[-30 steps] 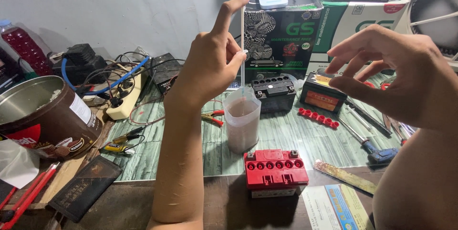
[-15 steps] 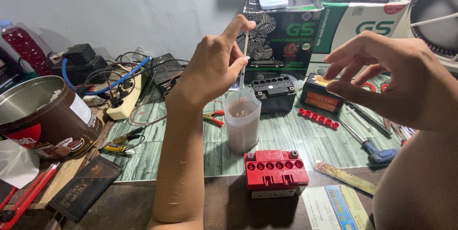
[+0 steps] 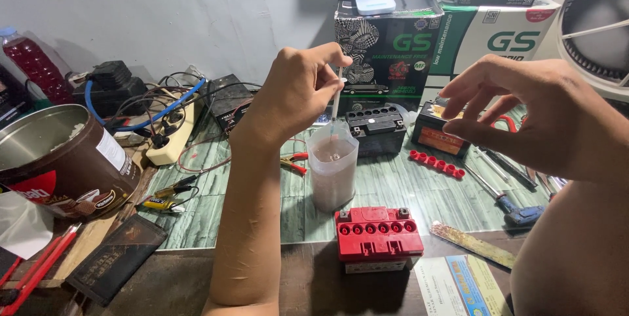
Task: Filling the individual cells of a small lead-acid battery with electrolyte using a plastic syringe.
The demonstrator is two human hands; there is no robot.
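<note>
while the left hand (image 3: 295, 96) is raised above the bench, its thumb and fingers are pinched on a thin clear tube (image 3: 336, 103), prob a dropper or straw, hanging straight down w/ its lower end inside the plastic cup (image 3: 332, 172). the cup is translucent, stands upright on the green tiled top (image 3: 393, 188) and holds a brownish liquid most of the way up. right hand (image 3: 531, 116) floats off to the right at about the same height, fingers spread and curled loosely, holding nothing, well apart from the cup.

just in front of the cup sits a small red-topped battery (image 3: 379, 237) w/ a row of round ports, touching or nearly touching the cup's base, can't tell which. behind the cup, a black battery (image 3: 375, 129); to its right a black-and-orange one (image 3: 439, 134), w/ a red cap strip (image 3: 436, 163) lying in front of it. a screwdriver w/ blue handle (image 3: 508, 199) lies further right. on the left: a big brown tin (image 3: 62, 162), open, plus a power strip (image 3: 173, 132) w/ tangled cables and clip leads (image 3: 167, 195). green-and-white boxes (image 3: 445, 40) stand against the wall.
</note>
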